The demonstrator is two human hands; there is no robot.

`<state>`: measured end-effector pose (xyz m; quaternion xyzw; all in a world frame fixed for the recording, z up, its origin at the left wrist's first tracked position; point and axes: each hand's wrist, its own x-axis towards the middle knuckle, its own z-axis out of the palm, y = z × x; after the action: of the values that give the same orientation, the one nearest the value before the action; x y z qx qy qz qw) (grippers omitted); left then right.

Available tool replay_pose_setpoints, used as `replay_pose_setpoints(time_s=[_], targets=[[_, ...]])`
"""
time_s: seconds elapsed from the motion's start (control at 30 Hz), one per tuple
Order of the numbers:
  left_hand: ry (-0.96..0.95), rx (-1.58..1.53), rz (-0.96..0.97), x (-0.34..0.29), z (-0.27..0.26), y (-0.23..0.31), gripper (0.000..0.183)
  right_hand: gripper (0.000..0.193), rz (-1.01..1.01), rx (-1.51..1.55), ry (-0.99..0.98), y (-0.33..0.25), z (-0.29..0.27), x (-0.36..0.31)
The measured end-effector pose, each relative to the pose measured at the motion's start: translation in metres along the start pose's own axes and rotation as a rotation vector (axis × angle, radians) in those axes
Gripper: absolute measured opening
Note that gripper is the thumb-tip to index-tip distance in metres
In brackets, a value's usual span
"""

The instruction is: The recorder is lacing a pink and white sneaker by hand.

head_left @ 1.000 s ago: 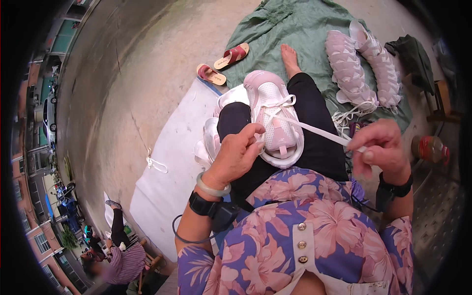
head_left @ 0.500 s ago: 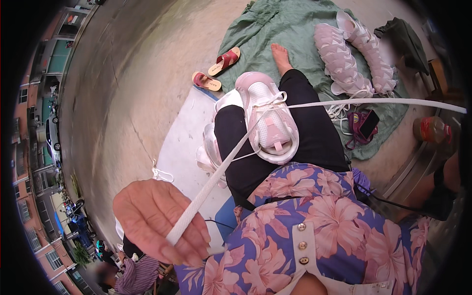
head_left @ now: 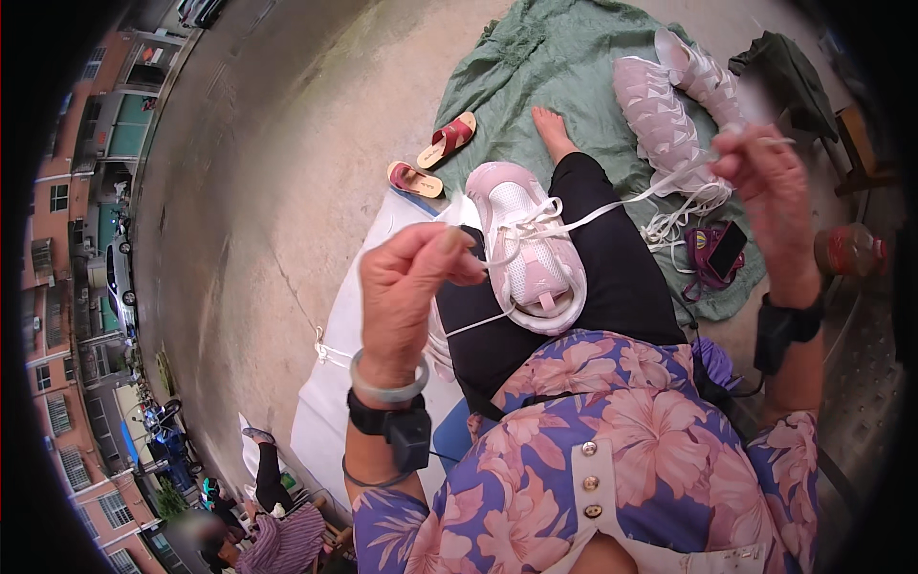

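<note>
A pink and white sneaker [head_left: 535, 251] rests on my lap with its toe pointing away from me. White shoelaces [head_left: 612, 207] run out from it to both sides. My left hand [head_left: 421, 273], left of the sneaker, pinches one lace between thumb and fingers. Higher up at the right, my right hand [head_left: 765, 182] pinches the other lace, with its end poking out past the fingers. A small loop of lace lies over the sneaker's tongue. Part of another white shoe is hidden behind my left hand and leg.
Stacked pink shoe pieces [head_left: 660, 124] lie on a green cloth [head_left: 516, 72], near a purple pouch with a phone [head_left: 717, 251]. Red sandals [head_left: 448, 139] sit at the cloth's left edge. A jar [head_left: 849, 251] stands at right. Another person [head_left: 277, 540] sits at lower left.
My left hand has moved up and right from the lower left, closing on the lace nearer the sneaker. My right hand has come into view, and the right lace now slackens.
</note>
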<state>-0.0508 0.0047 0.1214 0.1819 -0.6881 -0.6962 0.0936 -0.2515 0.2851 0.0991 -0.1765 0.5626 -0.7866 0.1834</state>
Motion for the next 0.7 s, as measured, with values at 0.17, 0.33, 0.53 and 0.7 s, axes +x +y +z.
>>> replay_pose_setpoints(time_s=[0.17, 0.33, 0.53, 0.7], targets=[[-0.058, -0.093, -0.206, 0.016, 0.031, -0.061, 0.023, 0.026, 0.549, -0.05, -0.371, 0.104, 0.067, -0.028], [-0.114, -0.044, -0.207, 0.013, 0.039, -0.079, 0.021, 0.028, 0.641, 0.021, -0.351, 0.12, 0.095, -0.028], [-0.126, -0.103, -0.299, 0.007, 0.043, -0.084, 0.021, 0.028, 0.648, 0.131, -0.339, 0.124, 0.098, -0.03], [-0.194, -0.141, -0.33, 0.007, 0.042, -0.084, 0.02, 0.028, 0.642, 0.242, -0.298, 0.126, 0.094, -0.029]])
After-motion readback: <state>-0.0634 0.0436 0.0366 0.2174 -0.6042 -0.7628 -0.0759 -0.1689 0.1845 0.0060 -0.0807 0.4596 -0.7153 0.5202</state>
